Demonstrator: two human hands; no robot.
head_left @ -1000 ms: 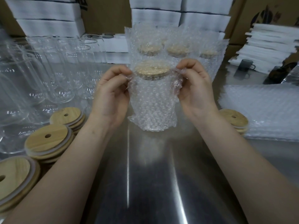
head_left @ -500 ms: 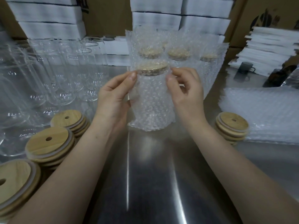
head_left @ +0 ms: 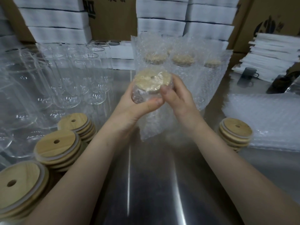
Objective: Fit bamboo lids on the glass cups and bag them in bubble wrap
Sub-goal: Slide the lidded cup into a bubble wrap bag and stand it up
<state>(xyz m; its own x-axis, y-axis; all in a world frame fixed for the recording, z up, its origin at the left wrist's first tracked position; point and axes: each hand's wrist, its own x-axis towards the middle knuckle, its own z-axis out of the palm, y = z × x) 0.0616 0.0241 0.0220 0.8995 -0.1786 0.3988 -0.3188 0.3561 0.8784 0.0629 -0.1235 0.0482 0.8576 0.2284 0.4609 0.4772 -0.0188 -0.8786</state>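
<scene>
A glass cup in a bubble-wrap bag (head_left: 152, 125) is tilted toward me above the steel table, its bamboo lid (head_left: 152, 81) facing up through the wrap. My left hand (head_left: 138, 106) grips the cup's upper body from the left, thumb across the front. My right hand (head_left: 177, 98) holds the lid end from the right, thumb pressing on the lid's near edge. Three wrapped, lidded cups (head_left: 183, 62) stand just behind. Bare glass cups (head_left: 68, 82) fill the left side. Stacks of bamboo lids lie at the near left (head_left: 56, 146) and at the right (head_left: 235, 132).
A pile of flat bubble-wrap bags (head_left: 267, 117) lies at the right. White boxes (head_left: 185, 12) and cardboard cartons line the back. A dark mug (head_left: 247, 75) and white sheets (head_left: 272, 54) sit at the far right. The steel table (head_left: 154, 184) stretches toward me.
The wrapped cup has tipped from upright to leaning toward me. My left hand has moved from pinching the bag's top to gripping the cup's body; my right thumb now presses the lid.
</scene>
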